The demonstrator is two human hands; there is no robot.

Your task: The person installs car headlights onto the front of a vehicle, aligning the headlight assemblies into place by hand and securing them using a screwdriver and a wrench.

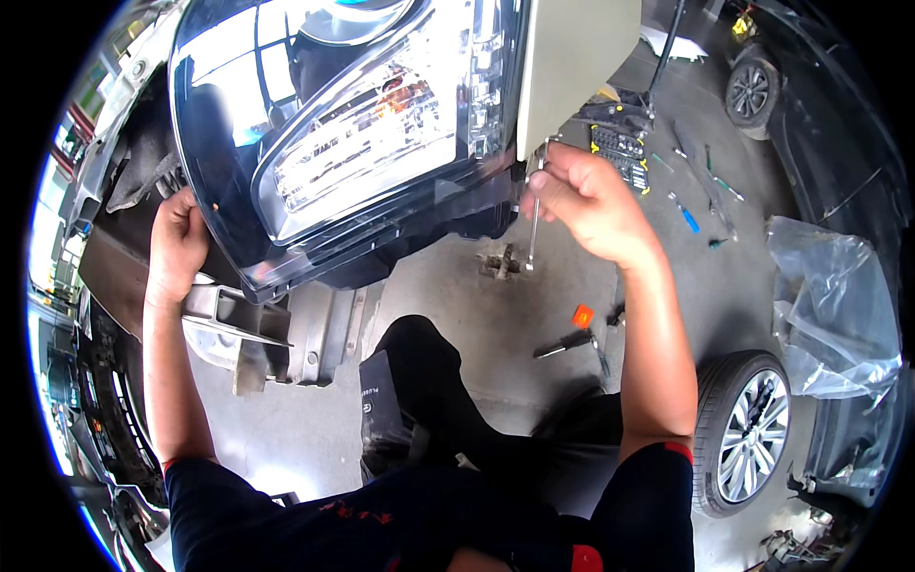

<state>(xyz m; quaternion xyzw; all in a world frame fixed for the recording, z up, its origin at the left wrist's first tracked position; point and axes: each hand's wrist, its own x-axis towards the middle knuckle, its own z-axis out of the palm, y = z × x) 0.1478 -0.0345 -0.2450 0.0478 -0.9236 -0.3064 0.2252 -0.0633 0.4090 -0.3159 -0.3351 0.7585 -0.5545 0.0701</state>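
Note:
A large car headlight with a clear lens fills the upper middle, beside a light beige body panel. My left hand is curled at the headlight's lower left edge, fingertips partly hidden behind it. My right hand holds a slim metal wrench upright at the lower right corner of the headlight, where the panel ends. The wrench's upper end reaches up near that panel's lower tip. Below the headlight on the left sits a bare metal bracket.
An open socket set, scattered hand tools and an orange object lie on the concrete floor. A loose wheel is at lower right, beneath clear plastic sheeting. A dark car stands along the right.

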